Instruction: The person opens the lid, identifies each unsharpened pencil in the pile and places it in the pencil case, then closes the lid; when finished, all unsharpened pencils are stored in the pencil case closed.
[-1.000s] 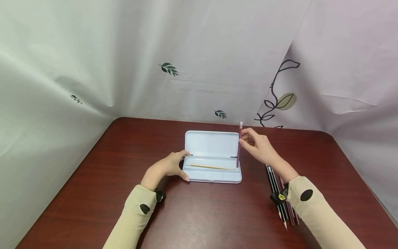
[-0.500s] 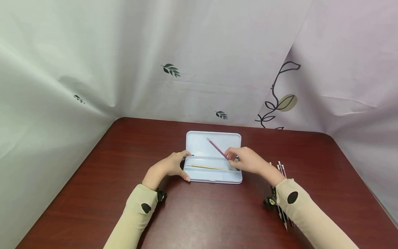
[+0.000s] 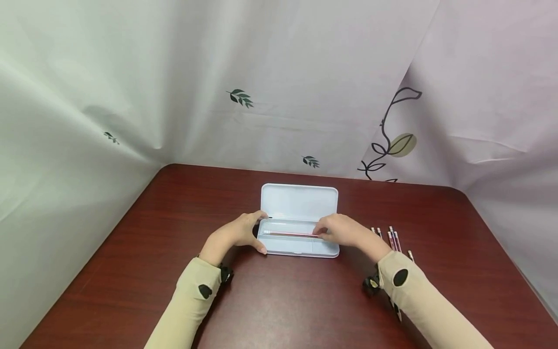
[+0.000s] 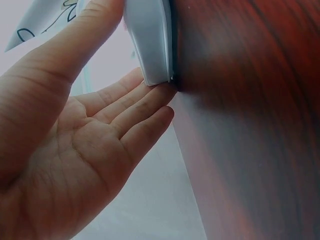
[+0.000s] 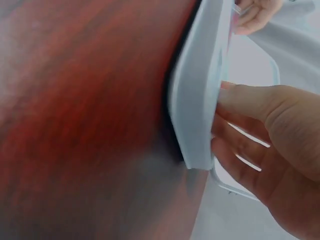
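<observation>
Open pencil case [image 3: 299,201] on the surface [image 3: 279,300], steadied at one end by the left hand [image 3: 237,234], fingers straight. Pink pencil [image 3: 291,233] was pinched inside the tray by the right hand [image 3: 342,231]. Loose pencils [image 3: 391,236] were laid nearby.

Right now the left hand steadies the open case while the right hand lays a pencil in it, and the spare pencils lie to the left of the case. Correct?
Not quite. The spare pencils lie to the right of the case, past the right hand, as the head view shows. The left hand does steady the open case while the right hand lays a pencil in it.

Red pencil [image 3: 291,234] flat in open case [image 3: 299,199]
</observation>
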A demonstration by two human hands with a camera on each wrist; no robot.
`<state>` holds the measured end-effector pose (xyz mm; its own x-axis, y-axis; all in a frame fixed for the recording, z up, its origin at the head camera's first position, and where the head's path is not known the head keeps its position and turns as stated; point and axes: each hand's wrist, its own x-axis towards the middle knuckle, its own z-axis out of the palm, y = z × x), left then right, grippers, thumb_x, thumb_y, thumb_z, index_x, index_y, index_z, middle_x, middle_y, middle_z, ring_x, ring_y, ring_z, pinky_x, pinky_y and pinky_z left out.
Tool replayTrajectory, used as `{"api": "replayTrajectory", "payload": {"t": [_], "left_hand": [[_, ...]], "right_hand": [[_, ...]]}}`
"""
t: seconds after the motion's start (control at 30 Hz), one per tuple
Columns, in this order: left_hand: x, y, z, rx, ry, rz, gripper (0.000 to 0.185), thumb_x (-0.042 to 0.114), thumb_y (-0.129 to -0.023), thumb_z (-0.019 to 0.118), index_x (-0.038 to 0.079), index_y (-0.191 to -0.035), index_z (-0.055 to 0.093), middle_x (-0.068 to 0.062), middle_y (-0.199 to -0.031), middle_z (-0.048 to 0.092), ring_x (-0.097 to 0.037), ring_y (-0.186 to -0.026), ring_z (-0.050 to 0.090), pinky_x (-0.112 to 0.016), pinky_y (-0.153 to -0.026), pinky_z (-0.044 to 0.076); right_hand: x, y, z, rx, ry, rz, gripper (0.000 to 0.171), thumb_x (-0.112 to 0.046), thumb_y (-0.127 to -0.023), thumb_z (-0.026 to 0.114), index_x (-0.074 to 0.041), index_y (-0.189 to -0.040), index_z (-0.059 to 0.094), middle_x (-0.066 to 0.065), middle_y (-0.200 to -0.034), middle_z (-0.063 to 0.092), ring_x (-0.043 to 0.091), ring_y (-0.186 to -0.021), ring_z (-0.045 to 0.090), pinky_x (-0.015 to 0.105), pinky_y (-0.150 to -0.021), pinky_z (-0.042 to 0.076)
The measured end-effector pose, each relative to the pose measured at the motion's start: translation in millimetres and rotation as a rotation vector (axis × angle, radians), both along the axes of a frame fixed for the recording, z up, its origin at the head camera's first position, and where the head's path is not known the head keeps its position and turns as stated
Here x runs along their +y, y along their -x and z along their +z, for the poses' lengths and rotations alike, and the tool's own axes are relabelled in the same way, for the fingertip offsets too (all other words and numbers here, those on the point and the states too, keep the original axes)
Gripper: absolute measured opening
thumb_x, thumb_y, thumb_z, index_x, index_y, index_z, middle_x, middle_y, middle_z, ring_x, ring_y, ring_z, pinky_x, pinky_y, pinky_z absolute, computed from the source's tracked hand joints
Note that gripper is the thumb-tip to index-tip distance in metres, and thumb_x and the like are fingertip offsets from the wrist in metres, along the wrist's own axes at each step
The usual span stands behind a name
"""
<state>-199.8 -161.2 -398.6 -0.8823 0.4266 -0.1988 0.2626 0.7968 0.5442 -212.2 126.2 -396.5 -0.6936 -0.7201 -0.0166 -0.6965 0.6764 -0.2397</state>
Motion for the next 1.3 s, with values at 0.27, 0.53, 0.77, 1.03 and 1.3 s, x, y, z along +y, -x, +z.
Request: {"api": "replayTrajectory", "payload": {"t": [0.27,0.53,0.77,1.03,1.3], "left_hand": [[0,0.9,-1.5,0.001,-0.004,-0.018,0.09,0.03,-0.057,0.089,0.005,-0.131,0.044,-0.018,-0.131,0.051,-0.027,-0.121,0.049,-0.041,-0.099,0.04],[-2,1.5,-0.2,-0.009,-0.001,-0.018,0.091,0.03,-0.058,0.089,0.004,-0.132,0.043,-0.019,-0.132,0.05,-0.028,-0.123,0.047,-0.042,-0.1,0.039],[-1,1.9,-0.9,-0.011,-0.002,-0.013,0.091,0.03,-0.058,0.089,0.004,-0.132,0.042,-0.02,-0.133,0.05,-0.028,-0.123,0.048,-0.042,-0.1,0.039],[-3,2.1,-1.9,-0.01,-0.002,-0.017,0.091,0.029,-0.057,0.089,0.004,-0.131,0.043,-0.02,-0.131,0.051,-0.029,-0.122,0.048,-0.043,-0.1,0.039],[-1,2.2,-1.4,-0.011,-0.004,-0.02,0.09,0.03,-0.058,0.089,0.003,-0.131,0.043,-0.021,-0.132,0.05,-0.029,-0.123,0.048,-0.043,-0.1,0.039]], "right_hand": [[18,0.4,3.6,-0.058,0.055,0.017,0.012,-0.012,-0.084,0.068,-0.01,-0.095,0.073,-0.002,-0.089,0.069,0.007,-0.078,0.061,0.027,-0.071,0.052],[43,-11.7,13.0,-0.029,0.107,-0.056,0.022,-0.01,-0.084,0.067,-0.007,-0.106,0.069,0.004,-0.103,0.068,0.017,-0.092,0.063,0.035,-0.078,0.052],[73,-28.6,8.8,0.026,0.116,-0.124,0.029,-0.006,-0.081,0.069,-0.004,-0.11,0.065,0.006,-0.102,0.067,0.017,-0.087,0.064,0.035,-0.074,0.053],[109,-52.2,-3.3,0.087,0.24,-0.206,0.03,-0.001,-0.077,0.071,-0.003,-0.107,0.066,0.005,-0.094,0.069,0.012,-0.077,0.065,0.029,-0.065,0.051],[131,-68.1,-8.2,0.062,0.287,-0.382,0.026,0.001,-0.075,0.07,-0.001,-0.101,0.068,-0.003,-0.079,0.065,0.004,-0.068,0.06,0.023,-0.058,0.049]]}}
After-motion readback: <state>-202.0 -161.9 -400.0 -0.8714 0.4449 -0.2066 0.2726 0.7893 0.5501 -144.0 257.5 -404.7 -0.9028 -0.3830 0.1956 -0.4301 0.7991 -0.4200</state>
